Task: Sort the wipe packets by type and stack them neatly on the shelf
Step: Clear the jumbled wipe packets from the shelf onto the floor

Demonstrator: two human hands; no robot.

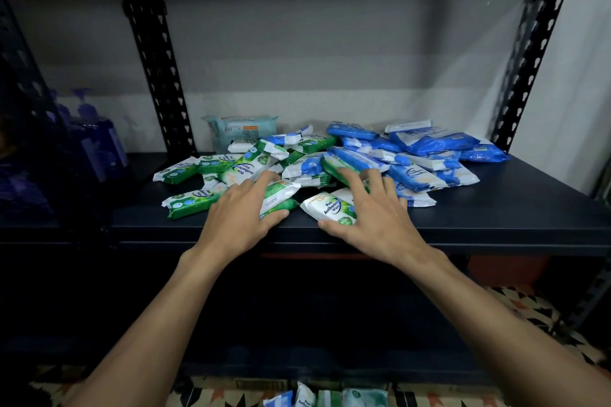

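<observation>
Dark blue plastic pump bottles (96, 142) stood at far left. On the dark, flat shelf board (496, 208), glossy green-and-white wipe packets (185, 172) lay jumbled left of centre. The left hand (241, 211) rested on them, fingers straight and spread. The right hand (373, 211), fingers likewise splayed, pressed a white pine-labelled packet (330, 208). Glossy blue-and-white wipe packets (429, 142) were heaped at right.

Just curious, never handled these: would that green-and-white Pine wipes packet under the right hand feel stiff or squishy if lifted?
Probably soft and bendy: the Pine wipes packet looks pillowy with crimped ends. Its glossy film may slide easily on the smooth shelf. It lies flat, so rolling seems unlikely.
</observation>
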